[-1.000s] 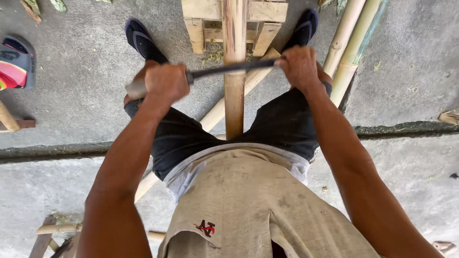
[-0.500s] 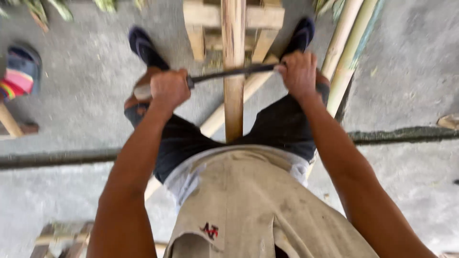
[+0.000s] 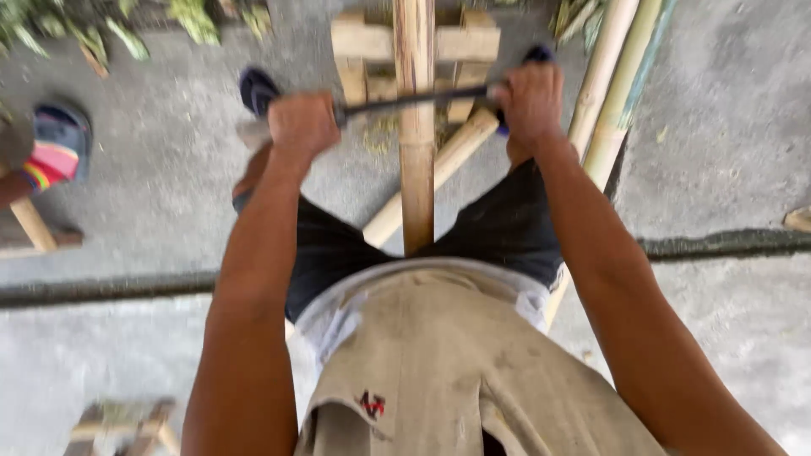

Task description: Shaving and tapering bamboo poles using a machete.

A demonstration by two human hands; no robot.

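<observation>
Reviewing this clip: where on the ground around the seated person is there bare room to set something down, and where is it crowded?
Bare grey concrete floor lies right of the long bamboo poles, and more between the colourful sandal and the left hand. It is crowded in the middle, where both hands, right hand included, grip a dark two-handled blade across the upright bamboo pole on the wooden frame.

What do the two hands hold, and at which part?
A two-handled drawknife: left hand and right hand each grip one end handle, blade across the bamboo pole.
</observation>
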